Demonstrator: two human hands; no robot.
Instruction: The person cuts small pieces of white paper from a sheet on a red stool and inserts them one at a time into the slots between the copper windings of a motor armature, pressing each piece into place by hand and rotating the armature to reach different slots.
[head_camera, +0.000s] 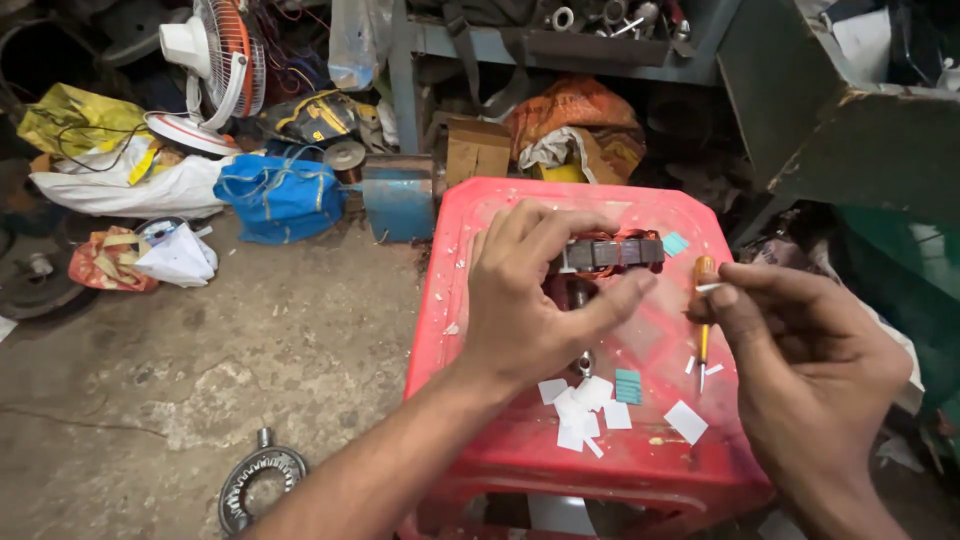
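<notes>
My left hand (535, 300) grips a dark metal motor stator with copper windings (612, 252) and holds it upright over a red plastic stool (520, 440). My right hand (800, 350) pinches a small white paper strip (708, 288) just right of the stator. Beside its fingers a screwdriver with an orange handle (704, 300) lies on the stool. Several white paper pieces (585, 410) and a teal piece (627, 385) are scattered on the stool's near side.
A round metal motor part (258, 485) lies on the concrete floor at the lower left. Bags, a blue sack (280, 198) and a white and orange fan (215, 70) crowd the back. A green metal box (860, 120) stands at the right.
</notes>
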